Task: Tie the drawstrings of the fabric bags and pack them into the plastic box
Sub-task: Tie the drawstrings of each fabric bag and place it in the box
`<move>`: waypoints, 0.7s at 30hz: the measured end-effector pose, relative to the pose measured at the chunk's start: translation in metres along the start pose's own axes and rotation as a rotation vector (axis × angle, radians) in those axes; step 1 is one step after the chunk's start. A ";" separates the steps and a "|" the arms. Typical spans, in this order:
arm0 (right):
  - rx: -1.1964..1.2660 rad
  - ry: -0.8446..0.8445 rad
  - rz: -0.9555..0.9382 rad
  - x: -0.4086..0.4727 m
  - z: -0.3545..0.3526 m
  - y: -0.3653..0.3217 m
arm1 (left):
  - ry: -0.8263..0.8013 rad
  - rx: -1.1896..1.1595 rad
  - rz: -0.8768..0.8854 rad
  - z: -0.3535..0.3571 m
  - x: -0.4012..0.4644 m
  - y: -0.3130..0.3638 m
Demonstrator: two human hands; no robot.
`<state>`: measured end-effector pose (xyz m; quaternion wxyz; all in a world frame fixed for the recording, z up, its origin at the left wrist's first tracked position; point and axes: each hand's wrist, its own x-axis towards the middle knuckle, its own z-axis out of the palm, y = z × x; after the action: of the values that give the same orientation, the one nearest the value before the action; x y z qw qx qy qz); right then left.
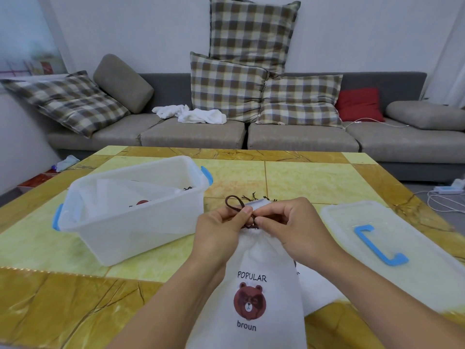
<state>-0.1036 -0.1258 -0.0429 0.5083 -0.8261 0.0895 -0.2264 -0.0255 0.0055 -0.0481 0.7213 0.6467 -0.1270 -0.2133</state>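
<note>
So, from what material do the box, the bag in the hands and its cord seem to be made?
The plastic box looks like translucent, milky plastic: a packed bag shows dimly through its wall. The fabric bag seems thin white cloth, perhaps non-woven, gathering into soft folds. The drawstring appears a dark brown matte cord with frayed ends.
</note>
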 end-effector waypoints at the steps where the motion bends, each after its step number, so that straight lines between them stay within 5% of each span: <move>1: -0.016 0.027 -0.005 0.000 0.000 0.000 | -0.009 0.026 0.024 0.000 0.000 0.000; 11: 0.019 0.096 0.001 0.000 0.000 0.002 | -0.075 0.167 0.233 0.000 0.004 -0.003; 18: 0.324 0.177 0.158 0.005 -0.008 -0.002 | -0.135 0.087 0.334 -0.005 0.002 0.006; 21: 0.269 -0.018 0.201 0.005 -0.013 0.000 | -0.235 0.094 0.346 -0.007 0.000 0.008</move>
<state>-0.1051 -0.1380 -0.0366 0.6353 -0.7394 0.1360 -0.1769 -0.0210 0.0123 -0.0408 0.6966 0.6186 -0.3292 -0.1540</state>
